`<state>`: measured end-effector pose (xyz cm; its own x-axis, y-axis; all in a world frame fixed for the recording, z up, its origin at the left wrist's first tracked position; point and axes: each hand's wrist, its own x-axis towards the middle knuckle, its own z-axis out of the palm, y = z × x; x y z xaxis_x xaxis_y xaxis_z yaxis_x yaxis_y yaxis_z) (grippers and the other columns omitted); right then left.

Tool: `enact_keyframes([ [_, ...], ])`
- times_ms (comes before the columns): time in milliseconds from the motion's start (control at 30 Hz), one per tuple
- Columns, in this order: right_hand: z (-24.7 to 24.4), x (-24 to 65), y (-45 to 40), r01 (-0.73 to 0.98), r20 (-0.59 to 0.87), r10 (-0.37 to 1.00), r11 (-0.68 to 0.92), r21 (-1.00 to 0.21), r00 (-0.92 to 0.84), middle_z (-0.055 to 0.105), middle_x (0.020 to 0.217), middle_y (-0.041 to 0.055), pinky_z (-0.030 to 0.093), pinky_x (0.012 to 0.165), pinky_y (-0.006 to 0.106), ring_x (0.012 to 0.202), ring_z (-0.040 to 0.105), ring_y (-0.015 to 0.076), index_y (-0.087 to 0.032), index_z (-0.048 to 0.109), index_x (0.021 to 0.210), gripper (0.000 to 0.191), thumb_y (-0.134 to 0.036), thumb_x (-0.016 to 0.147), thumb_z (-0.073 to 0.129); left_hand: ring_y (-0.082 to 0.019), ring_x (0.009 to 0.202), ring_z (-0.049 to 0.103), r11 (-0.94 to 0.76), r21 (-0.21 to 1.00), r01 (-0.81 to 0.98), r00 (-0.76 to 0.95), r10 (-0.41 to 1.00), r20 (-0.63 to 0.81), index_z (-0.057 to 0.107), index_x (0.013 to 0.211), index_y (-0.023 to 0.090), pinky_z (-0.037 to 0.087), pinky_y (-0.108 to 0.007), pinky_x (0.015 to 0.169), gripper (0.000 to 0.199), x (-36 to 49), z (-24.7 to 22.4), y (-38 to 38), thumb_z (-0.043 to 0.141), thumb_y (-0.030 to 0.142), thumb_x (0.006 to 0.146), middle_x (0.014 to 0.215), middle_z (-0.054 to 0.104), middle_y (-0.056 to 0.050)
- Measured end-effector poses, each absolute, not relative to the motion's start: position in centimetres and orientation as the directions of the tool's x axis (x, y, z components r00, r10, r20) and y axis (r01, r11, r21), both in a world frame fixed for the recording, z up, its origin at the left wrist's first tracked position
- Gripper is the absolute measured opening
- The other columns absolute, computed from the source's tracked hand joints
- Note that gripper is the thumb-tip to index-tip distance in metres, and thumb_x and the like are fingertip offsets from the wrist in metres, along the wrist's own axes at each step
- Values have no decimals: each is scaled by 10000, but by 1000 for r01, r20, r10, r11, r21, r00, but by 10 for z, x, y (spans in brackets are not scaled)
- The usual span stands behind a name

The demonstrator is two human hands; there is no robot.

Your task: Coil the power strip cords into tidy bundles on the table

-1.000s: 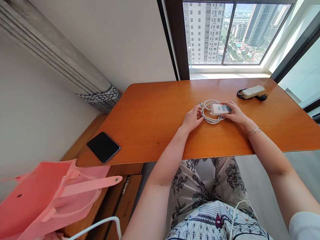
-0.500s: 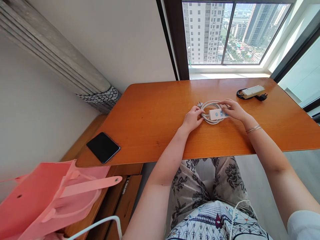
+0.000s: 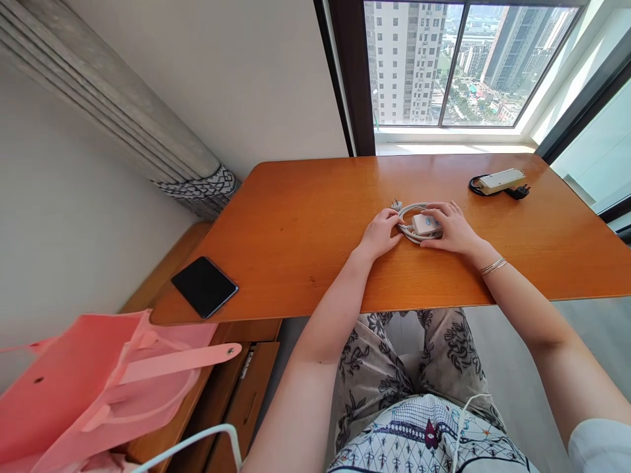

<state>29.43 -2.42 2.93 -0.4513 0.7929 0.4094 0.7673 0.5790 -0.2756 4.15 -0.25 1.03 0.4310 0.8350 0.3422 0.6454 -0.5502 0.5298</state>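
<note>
A white power strip (image 3: pixel 424 225) lies on the wooden table (image 3: pixel 296 217), ringed by its own coiled white cord. The plug (image 3: pixel 396 205) sticks out at the coil's far left. My left hand (image 3: pixel 382 231) pinches the left side of the cord coil between thumb and fingers. Over the strip's right end, my right hand (image 3: pixel 449 228) is closed around the strip and the coil, thumb at the near side and fingers across the top. That hand hides the strip's right part.
Toward the back right sits a second power strip (image 3: pixel 501 180) with a black cord. A black tablet (image 3: pixel 204 287) rests near the table's left corner. Beside that corner is a pink bag (image 3: pixel 113 381) with its strap sticking out. A window (image 3: pixel 468 66) stands behind the table.
My right hand has shifted left and nearer, its grip now wrapping the strip and coil and covering more of them. My left hand keeps nearly the same place.
</note>
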Motion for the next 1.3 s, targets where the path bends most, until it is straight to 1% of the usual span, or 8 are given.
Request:
enact_keyframes([
  [100,27,280,-29,780,335,789,594,-199,-515,562,1478,175,149,1184,798,1402,468,459,-256,527,1463,885,-645,721,812,-268,1237,637,-552,532,641,434,833,342,722,1083,228,515,-437,1117,292,41,11,-3,738,160,800,1305,612,-86],
  [333,25,276,-23,792,341,770,601,-106,-539,629,1406,206,354,1165,641,1320,560,416,-177,572,1418,721,-535,821,759,-266,1257,639,-557,539,632,442,830,339,710,1118,230,520,-434,1116,324,41,10,-2,732,150,804,1340,607,-88],
  [500,25,275,-18,806,352,779,583,-101,-519,673,1366,190,456,1086,561,1270,609,401,-183,601,1390,676,-555,841,730,-280,1309,617,-561,507,654,427,827,365,705,1124,216,501,-448,1138,341,45,9,0,750,129,797,1406,601,-108],
  [633,25,279,-15,793,363,776,593,-142,-516,675,1377,178,473,1083,544,1273,619,395,-180,605,1387,668,-568,852,704,-260,1320,622,-574,477,666,436,818,376,709,1104,233,509,-435,1131,279,48,13,0,681,105,857,1425,636,-87],
  [800,31,285,-18,765,394,780,597,-239,-486,660,1398,155,504,1062,525,1240,645,364,-211,558,1438,643,-563,905,629,-230,1291,644,-615,467,635,437,785,440,682,1229,252,509,-417,1121,291,49,18,-3,575,183,968,1391,680,-70],
  [933,34,283,-23,778,442,779,581,-241,-444,548,1501,198,501,1068,540,1279,607,393,-185,547,1449,818,-677,814,701,-222,1267,649,-613,455,646,423,784,455,666,1272,278,517,-376,1091,319,48,21,-6,559,202,981,1363,690,-51],
  [1167,55,280,-21,749,454,840,500,-436,-297,739,1172,132,534,930,432,1052,688,315,-206,685,1257,557,-608,871,672,-223,1134,682,-607,496,621,345,780,522,654,1289,234,526,-348,1014,325,48,20,-7,596,338,986,1209,731,-84],
  [1300,83,280,-15,709,321,910,407,-576,-262,772,958,71,492,763,340,829,671,234,-172,753,1118,486,-571,845,699,-188,981,702,-593,618,517,228,791,568,669,1251,214,553,-308,897,355,50,15,-5,675,361,927,1065,760,-62],
])
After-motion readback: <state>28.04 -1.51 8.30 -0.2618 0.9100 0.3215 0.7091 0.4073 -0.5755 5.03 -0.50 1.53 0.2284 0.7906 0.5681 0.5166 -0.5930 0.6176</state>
